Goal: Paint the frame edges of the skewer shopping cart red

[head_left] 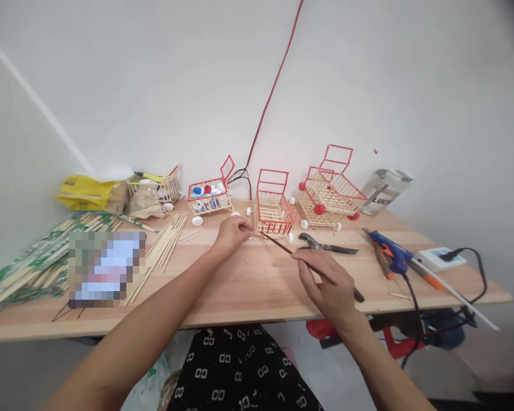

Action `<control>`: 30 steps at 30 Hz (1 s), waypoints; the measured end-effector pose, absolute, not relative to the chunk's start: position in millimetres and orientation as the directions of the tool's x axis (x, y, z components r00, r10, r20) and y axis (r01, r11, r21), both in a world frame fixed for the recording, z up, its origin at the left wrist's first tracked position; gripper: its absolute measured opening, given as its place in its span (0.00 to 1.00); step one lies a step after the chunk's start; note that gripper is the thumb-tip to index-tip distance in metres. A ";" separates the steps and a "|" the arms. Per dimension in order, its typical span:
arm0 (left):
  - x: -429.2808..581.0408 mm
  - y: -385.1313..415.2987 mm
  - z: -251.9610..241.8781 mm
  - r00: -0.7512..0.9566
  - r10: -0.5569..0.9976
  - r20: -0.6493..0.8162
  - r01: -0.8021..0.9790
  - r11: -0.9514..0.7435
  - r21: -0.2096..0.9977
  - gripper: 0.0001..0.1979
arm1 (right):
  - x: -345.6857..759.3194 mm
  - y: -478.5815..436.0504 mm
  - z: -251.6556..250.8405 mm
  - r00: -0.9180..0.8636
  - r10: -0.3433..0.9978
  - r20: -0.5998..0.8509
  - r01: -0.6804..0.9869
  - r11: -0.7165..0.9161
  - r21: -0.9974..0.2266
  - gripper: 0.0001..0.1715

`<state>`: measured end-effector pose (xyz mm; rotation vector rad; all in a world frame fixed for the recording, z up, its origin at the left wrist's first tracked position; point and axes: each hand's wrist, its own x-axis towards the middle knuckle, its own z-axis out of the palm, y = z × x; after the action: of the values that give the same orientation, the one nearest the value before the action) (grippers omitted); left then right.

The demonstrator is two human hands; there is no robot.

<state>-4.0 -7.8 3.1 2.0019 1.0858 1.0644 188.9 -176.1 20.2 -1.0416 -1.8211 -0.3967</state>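
Note:
A miniature shopping cart made of thin wooden sticks, with red-painted rims and handle and white wheels, stands in the middle of the table. My left hand is closed in a pinch at its near left corner, seeming to steady it; the exact contact is hidden by the fingers. A slim brown paintbrush is gripped like a pen in my right hand. Its tip meets the cart's front, where some upright sticks are red and others bare wood.
More stick carts line the wall, one filled with bottle caps. Skewers, a phone and a yellow bag lie left. Pliers, a blue glue gun, a power strip and a tin stand right.

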 end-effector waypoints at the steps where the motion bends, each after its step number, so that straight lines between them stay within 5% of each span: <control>1: -3.9 -7.8 3.2 0.338 0.871 0.356 0.371 -0.471 0.800 0.06 | 188.8 -174.5 20.9 -0.163 0.480 0.862 0.795 0.581 -0.173 0.15; 20: -4.6 -4.3 -0.4 0.328 0.871 0.365 0.347 -0.470 0.812 0.04 | 190.8 -182.0 28.9 -0.124 0.426 0.896 0.764 0.618 -0.188 0.18; 30: 1.3 -6.7 -1.7 0.406 0.890 0.208 0.154 -0.291 0.944 0.07 | 207.6 -211.6 31.7 -0.040 0.461 0.887 0.782 0.567 -0.259 0.16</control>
<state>1.3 -6.7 -1.7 1.7170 0.9178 0.9753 207.6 -211.6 31.7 -1.0491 -1.6803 -0.3578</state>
